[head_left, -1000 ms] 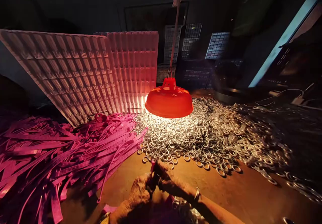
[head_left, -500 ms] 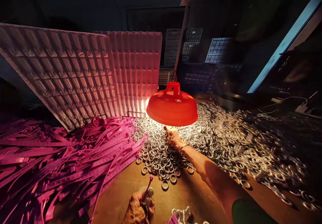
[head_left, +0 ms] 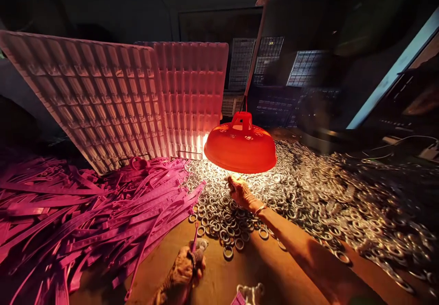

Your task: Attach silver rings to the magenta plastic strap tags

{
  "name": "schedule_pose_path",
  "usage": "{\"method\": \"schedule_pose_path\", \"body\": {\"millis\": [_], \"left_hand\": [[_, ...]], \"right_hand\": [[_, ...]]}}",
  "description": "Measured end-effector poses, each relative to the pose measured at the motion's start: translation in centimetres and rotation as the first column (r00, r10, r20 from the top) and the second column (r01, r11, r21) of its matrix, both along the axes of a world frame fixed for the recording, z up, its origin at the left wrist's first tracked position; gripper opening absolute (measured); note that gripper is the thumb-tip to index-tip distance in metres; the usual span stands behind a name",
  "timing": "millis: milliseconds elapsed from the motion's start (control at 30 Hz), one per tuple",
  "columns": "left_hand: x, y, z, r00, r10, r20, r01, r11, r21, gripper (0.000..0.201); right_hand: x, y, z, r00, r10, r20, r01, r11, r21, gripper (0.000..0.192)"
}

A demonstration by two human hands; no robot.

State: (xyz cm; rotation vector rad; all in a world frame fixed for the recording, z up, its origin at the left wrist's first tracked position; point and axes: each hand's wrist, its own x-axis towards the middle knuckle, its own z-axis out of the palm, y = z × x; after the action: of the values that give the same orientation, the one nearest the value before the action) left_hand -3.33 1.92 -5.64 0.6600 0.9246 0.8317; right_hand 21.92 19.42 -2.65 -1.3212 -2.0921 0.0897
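Observation:
My left hand is closed round a pink strap, whose thin end sticks up above the fingers. Pale rings seem to be bunched at its thumb, though they are partly hidden. Under the red lamp, my right hand is over the heap of metal rings, its fingers curled and pressed together. Whatever is in those fingertips cannot be made out. A bangle circles that wrist. At the bottom edge lies another pink strap piece with pale rings beside it.
A red lampshade hangs low just above my right hand. Pink straps are piled on the left of the wooden table. Two ribbed plastic panels stand behind them. Crates are stacked at the back.
The view has shifted a little, moving the scene rightward. My left hand has risen slightly, its strap end now more upright. My right hand has drawn back slightly toward me.

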Motion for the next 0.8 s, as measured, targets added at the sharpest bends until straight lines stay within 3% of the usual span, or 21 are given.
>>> {"method": "schedule_pose_path", "body": {"millis": [100, 167, 300, 467, 633, 733, 800], "left_hand": [[-0.3, 0.3, 1.6, 0.991, 0.035, 0.127, -0.047, 0.995, 0.091, 0.043], [0.1, 0.6, 2.9, 0.969, -0.031, 0.244, -0.011, 0.986, 0.168, 0.047], [1.6, 1.0, 5.0, 0.956, -0.102, 0.277, 0.077, 0.992, 0.1, 0.044], [3.1, -0.1, 6.1, 0.989, -0.096, 0.115, 0.1, 0.995, -0.029, 0.045], [3.2, -1.0, 6.5, 0.995, -0.091, -0.045, 0.094, 0.994, 0.063, 0.041], [3.3, -1.0, 6.6, 0.995, -0.005, -0.101, 0.017, 0.992, 0.125, 0.04], [3.4, -0.8, 6.3, 0.987, 0.068, -0.146, -0.044, 0.985, 0.167, 0.04]], "right_hand": [[-1.4, -5.6, 0.0, 0.976, 0.124, -0.18, -0.133, 0.991, -0.034, 0.028], [-2.8, -9.4, 0.1, 0.908, 0.206, -0.366, -0.235, 0.971, -0.035, 0.029], [-5.1, -14.5, 0.6, 0.803, 0.232, -0.549, -0.313, 0.948, -0.058, 0.023], [-6.2, -16.2, 0.4, 0.77, 0.184, -0.611, -0.318, 0.94, -0.119, 0.02], [-6.2, -16.5, 0.0, 0.723, 0.13, -0.678, -0.385, 0.891, -0.239, 0.024], [-5.9, -16.5, -0.4, 0.628, 0.059, -0.776, -0.475, 0.818, -0.323, 0.032], [-5.6, -16.3, -1.1, 0.583, -0.044, -0.811, -0.47, 0.796, -0.381, 0.035]]}}
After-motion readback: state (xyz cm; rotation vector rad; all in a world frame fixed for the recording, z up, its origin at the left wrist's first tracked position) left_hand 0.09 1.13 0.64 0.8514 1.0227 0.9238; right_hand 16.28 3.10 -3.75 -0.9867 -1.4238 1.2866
